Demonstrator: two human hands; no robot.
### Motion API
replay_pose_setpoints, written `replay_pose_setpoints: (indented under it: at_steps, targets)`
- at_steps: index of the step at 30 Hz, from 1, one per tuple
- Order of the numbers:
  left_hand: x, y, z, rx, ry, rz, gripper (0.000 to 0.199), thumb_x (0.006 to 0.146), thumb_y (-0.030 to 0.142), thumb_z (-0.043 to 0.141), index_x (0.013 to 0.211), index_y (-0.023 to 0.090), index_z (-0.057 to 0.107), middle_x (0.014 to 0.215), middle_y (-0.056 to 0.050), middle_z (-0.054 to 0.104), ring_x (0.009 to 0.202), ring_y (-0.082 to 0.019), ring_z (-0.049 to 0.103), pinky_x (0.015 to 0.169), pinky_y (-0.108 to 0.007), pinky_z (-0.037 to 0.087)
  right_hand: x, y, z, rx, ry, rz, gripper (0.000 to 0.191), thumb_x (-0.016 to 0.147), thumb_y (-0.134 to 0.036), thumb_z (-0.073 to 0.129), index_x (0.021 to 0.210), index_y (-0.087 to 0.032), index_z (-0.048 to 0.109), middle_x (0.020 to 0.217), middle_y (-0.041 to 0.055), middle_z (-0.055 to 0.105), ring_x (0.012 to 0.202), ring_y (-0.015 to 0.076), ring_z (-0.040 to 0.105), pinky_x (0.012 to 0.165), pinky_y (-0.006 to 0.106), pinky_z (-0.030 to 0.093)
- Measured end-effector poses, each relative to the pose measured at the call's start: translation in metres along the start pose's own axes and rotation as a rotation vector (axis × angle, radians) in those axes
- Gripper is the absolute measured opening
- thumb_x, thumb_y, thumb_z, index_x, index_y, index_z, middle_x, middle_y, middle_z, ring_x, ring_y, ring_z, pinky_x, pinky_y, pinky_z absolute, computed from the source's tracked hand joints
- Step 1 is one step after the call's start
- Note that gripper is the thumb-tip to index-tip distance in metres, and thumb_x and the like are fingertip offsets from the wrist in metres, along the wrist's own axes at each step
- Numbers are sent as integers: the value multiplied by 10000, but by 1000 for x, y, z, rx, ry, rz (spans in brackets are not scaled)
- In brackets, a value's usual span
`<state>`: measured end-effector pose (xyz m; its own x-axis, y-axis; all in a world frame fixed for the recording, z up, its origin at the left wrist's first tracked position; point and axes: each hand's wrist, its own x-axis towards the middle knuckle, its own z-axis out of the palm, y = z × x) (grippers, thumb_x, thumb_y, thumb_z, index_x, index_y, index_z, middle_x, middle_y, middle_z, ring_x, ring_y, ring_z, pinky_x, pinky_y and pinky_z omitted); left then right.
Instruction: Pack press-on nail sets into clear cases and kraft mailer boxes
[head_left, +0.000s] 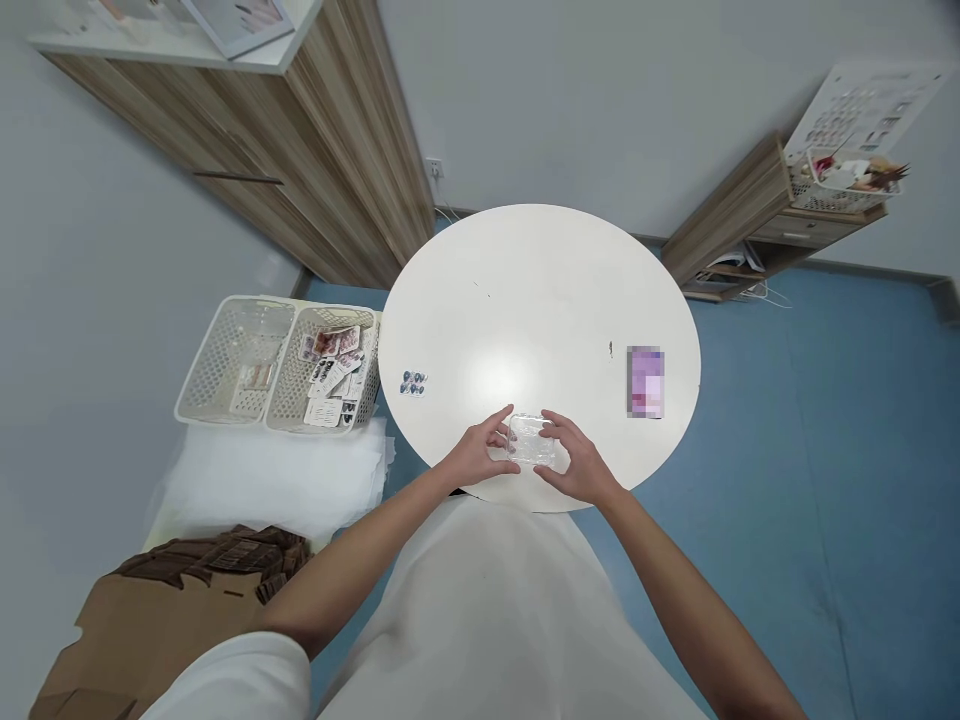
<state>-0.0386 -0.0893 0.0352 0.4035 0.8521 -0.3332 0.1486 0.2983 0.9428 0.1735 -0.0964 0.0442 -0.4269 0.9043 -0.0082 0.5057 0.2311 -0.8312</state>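
Note:
Near the front edge of a white oval table (pixel 555 290), a clear plastic box (pixel 531 441) sits between my two hands. My left hand (pixel 486 446) grips its left side, fingers curled along the edge and thumb at the near corner. On the opposite side, my right hand (pixel 574 459) holds the box with fingers over the far right corner and thumb near the front. The box is see-through, so its contents are hard to make out. To the left on the table lies a small card of dark blue press-on nails (pixel 413 384).
A pixelated purple packet (pixel 646 382) lies at the table's right. White baskets (pixel 277 300) stand left, one holding several nail cards (pixel 334 370). Below them are white foam sheets (pixel 270 475) and flattened cardboard boxes (pixel 165 630). A wooden cabinet (pixel 352 130) stands behind.

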Motion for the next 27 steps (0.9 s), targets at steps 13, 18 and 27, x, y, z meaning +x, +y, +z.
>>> replay_pose_setpoints:
  at_steps: [13, 18, 27]
  targets:
    - [2, -1, 2, 99, -18, 77, 762, 584, 248, 721, 1257, 238, 363, 900, -14, 534, 776, -122, 556, 785, -321, 465, 4, 13, 0, 148, 57, -23, 453, 579, -302, 699, 995, -228, 536, 1218, 115, 492, 1105, 264, 480, 847, 412, 439]
    - [4, -5, 2, 91, -17, 66, 744, 563, 237, 739, 1218, 237, 386, 882, -8, 533, 762, -120, 562, 768, -323, 476, 6, 17, 5, 382, 87, 60, 450, 565, -323, 705, 967, -212, 535, 1162, 120, 526, 1050, 246, 516, 823, 374, 454]
    - [4, -25, 11, 35, -30, -13, 769, 604, 224, 714, 1273, 272, 338, 885, 0, 501, 724, -103, 584, 742, -318, 489, 28, 23, 11, 607, 205, 531, 351, 747, -486, 506, 938, -200, 572, 894, 40, 612, 670, 145, 614, 751, 376, 478]
